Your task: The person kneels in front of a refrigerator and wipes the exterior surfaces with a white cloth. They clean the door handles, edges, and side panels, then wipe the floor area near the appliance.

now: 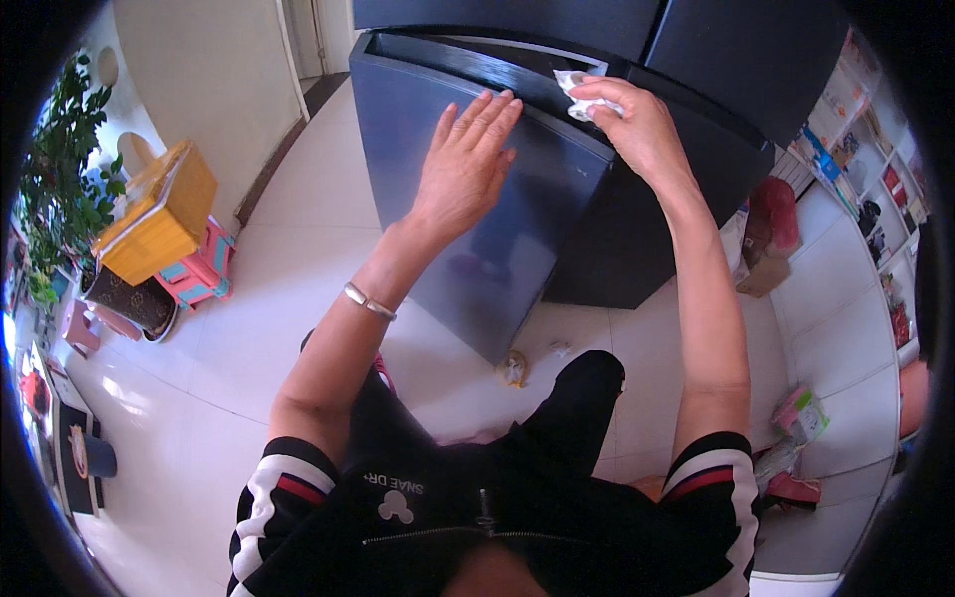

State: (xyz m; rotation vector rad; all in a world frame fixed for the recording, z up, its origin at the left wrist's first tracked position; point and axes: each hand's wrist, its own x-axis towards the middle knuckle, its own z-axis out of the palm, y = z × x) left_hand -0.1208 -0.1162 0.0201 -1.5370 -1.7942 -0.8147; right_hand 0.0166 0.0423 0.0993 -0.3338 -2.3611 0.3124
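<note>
A dark blue-grey door or drawer front (pixel 477 216), part of a large dark appliance or cabinet, stands pulled out before me. My left hand (pixel 470 164) lies palm down near its top edge, fingers nearly straight and holding nothing. Above its right part, my right hand (pixel 634 123) pinches a crumpled white tissue or cloth (pixel 578 97) between thumb and fingers, close to the glossy top rim (pixel 477 66). Whether the tissue touches the rim cannot be told. Behind are the dark upper fronts (pixel 507 19).
A yellow box (pixel 160 213) rests on a pink and blue stool (pixel 201 269) at left, beside a potted plant (pixel 127 295). A small clear bag (pixel 513 369) lies on the tiles by the front's lower corner. Cartons (pixel 765 272) and shelves (pixel 888 179) stand at right.
</note>
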